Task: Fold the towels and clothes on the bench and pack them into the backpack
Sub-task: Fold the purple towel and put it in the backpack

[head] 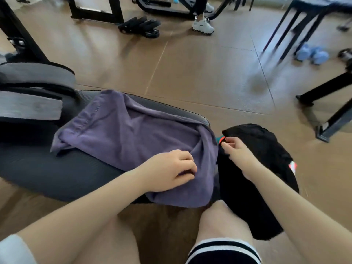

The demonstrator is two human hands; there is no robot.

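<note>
Left fingers: the left hand [169, 169] lay on the purple towel [122, 134], its fingers [185, 167] curled and pinching a fold of the cloth near the towel's right edge.
Right fingers: the right hand [235, 149] was just to the right of the left one, thumb and forefinger pinched on a small red-and-teal tag [221, 140] at the edge of the black garment [253, 176]; the other fingers were loosely bent.
Purple towel: it spread away from the left fingers to the left and far side, rumpled and not yet folded, with one corner hanging over the near edge of the bench just below the left wrist.
Black garment: it lay under and beyond the right hand, draped off the bench end and down past the person's right knee; a red-and-white patch [292, 166] showed to the right of the right forearm.
Bench [57, 168]: dark padded surface under both cloths, running left from the left hand.
Backpack [32, 100]: grey and black, on the bench well to the left of the left fingers, beyond the towel's far corner.
Farther out: a brown floor, black frame legs, blue dumbbells [312, 53] far right, another person's white shoe [202, 25].
</note>
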